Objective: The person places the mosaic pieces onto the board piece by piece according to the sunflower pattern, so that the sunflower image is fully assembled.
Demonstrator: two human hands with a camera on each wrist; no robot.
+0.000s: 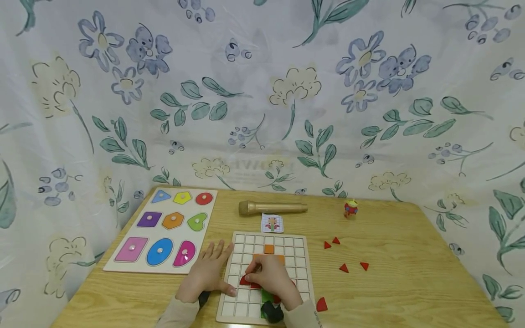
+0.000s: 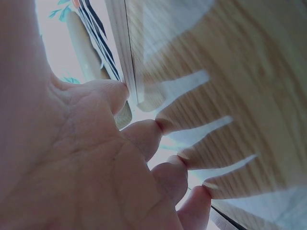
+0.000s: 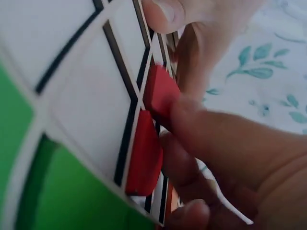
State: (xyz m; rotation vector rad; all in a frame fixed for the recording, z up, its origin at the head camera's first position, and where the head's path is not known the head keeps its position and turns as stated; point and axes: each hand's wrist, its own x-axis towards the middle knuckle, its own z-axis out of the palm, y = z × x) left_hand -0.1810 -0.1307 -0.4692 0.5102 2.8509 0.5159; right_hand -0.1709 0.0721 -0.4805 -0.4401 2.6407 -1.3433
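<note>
1. Bench (image 1: 393, 282), wood-grained, carrying all items below.
2. Knobbed shape board (image 1: 186, 207), nine coloured shapes, left side.
3. Grid board (image 1: 242, 310), centre front, bearing orange, green and red pieces.
4. Hands, two. Left hand (image 1: 211, 271): fingers spread wide, holding nothing, thumb over the grid board's left edge. Right hand (image 1: 270, 275): nearly closed, pinching one red piece over the grid board.
5. Gold microphone (image 1: 274, 208), lying beyond the grid board.
6. Picture card (image 1: 272, 223), between microphone and grid board.
7. Figurine (image 1: 350, 208), far right.
8. Pinched red piece (image 3: 160, 93), just beside another red piece (image 3: 144, 155) on the grid.
9. Red triangles (image 1: 343, 268), four, right of the grid board.
</note>
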